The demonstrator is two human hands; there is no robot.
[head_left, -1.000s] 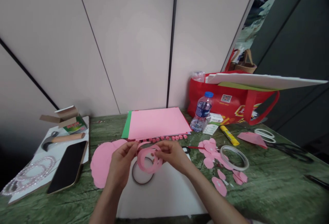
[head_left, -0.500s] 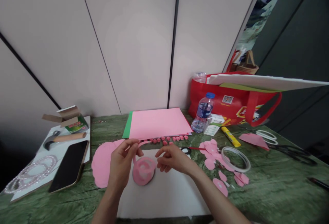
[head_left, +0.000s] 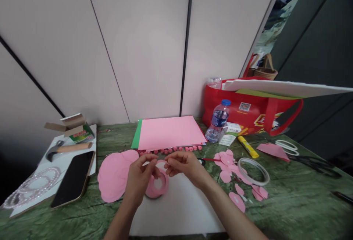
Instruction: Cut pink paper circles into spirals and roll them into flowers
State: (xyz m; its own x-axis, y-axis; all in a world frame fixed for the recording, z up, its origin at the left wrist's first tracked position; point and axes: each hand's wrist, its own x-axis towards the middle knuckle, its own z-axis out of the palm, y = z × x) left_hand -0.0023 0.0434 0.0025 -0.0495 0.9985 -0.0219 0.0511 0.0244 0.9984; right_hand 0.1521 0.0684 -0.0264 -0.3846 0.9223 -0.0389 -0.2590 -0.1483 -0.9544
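Note:
My left hand [head_left: 143,172] is closed in a pinch on a pink paper spiral [head_left: 162,187], whose coils droop below the fingers over a white sheet [head_left: 187,207]. My right hand [head_left: 184,164] faces it, thumb and fingertips pinched together at the spiral's upper strip. The two sets of fingertips are nearly touching, and they hide part of the strip. Left of my hands lies a stack of pink scalloped paper pieces [head_left: 114,177]. Behind them runs a row of small rolled pink paper roses [head_left: 190,148].
To the right are pink scraps [head_left: 226,163], a tape roll [head_left: 266,177], a glue stick [head_left: 248,146], scissors [head_left: 311,162] and a bottle [head_left: 217,122] before a red bag [head_left: 231,104]. A phone [head_left: 73,179], hammer [head_left: 71,147] and beads [head_left: 35,186] lie left. Coloured paper [head_left: 171,131] lies behind.
My right hand has moved left and closed its fingers at the paper strip. My left hand has shifted slightly right and lower, and the spiral has swung a little right.

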